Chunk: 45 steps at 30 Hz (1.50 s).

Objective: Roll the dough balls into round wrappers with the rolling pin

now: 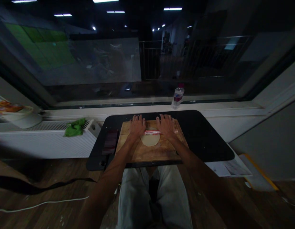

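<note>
I see the left hand point(137, 126) and right hand point(166, 126), fingers outstretched, apart on the rolling pin point(152, 132), probably balancing pressure over the dough disc point(150, 140).

On the surface point(207, 140), the right side gives a hand open passage from near corner to far corner. Towards the left edge, a dark blurred item point(110, 141) stands beside the board point(147, 156). Forearms point(122, 151) cross the near edge, leaving a lane between. Past the far edge, the bottle point(178, 96) and window point(109, 66) obstruct.
</note>
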{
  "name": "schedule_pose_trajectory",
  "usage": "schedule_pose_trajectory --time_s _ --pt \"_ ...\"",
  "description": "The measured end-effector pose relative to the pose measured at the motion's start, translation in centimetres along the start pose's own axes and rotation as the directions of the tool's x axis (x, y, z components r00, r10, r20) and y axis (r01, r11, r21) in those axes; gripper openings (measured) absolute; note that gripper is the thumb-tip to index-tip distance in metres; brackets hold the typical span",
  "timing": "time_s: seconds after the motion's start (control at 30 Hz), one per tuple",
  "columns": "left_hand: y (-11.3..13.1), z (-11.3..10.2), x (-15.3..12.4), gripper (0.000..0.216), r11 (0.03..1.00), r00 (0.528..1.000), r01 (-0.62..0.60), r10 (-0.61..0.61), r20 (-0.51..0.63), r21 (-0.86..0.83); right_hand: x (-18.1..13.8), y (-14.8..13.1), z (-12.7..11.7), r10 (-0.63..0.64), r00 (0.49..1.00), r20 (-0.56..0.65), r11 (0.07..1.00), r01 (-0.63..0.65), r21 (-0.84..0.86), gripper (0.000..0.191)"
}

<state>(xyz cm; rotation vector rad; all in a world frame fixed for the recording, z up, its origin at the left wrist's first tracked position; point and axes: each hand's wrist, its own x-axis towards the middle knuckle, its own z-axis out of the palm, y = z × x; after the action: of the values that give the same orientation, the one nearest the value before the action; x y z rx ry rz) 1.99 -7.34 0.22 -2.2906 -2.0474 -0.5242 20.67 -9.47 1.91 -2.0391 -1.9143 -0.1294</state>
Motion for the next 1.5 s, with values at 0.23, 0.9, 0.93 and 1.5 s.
schedule_pose_trajectory --time_s 0.23,0.9,0.93,1.5 --pt "0.0 -0.4 1.6 0.048 1.000 1.000 0.007 -0.007 -0.026 -0.001 1.7 -0.1 0.2 -0.025 1.000 -0.017 1.000 0.025 -0.002 0.050" --pt "-0.1 0.3 2.4 0.047 0.998 0.997 0.060 -0.061 0.051 0.033 2.2 -0.4 0.3 -0.029 0.997 0.071 0.999 0.031 -0.029 0.050" --pt "-0.1 0.3 2.1 0.048 0.998 0.997 0.059 -0.061 0.056 0.039 2.1 -0.3 0.3 -0.029 0.996 0.080 0.999 0.031 -0.035 0.050" --pt "0.7 -0.7 -3.2 0.045 0.997 0.999 0.042 -0.044 0.027 0.065 -2.2 0.1 0.1 -0.101 0.993 0.054 0.992 0.105 -0.070 0.044"
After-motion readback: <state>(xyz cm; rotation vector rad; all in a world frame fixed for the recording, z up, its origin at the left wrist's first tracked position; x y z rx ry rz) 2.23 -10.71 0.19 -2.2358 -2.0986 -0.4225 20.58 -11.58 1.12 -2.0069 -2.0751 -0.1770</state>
